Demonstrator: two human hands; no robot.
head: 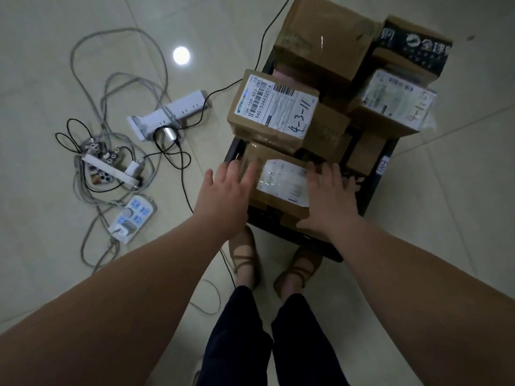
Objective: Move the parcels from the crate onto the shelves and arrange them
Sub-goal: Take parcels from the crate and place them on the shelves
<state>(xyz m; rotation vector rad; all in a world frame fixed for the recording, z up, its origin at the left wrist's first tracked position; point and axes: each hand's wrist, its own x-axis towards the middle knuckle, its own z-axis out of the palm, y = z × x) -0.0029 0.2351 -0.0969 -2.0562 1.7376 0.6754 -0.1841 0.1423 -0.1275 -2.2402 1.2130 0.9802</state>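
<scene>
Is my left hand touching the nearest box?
Cannot tell. In the head view the left hand overlaps the nearest box at its left edge, but blurred fingers hide any contact or gap.

A single wide-angle camera sits on the person's head and looks steeply down, almost straight at the floor (41, 65); the person's own shoes (245, 260) fall just below the middle of the frame, legs running to the bottom border; both forearms enter from the lower corners; the left hand (225, 188) and right hand (326, 196) lie near the centre, close to the lens; the crate (370, 196) takes the upper right, its piled parcels (320, 43) reaching the top border; power strips (167, 115) lie on the left.
</scene>
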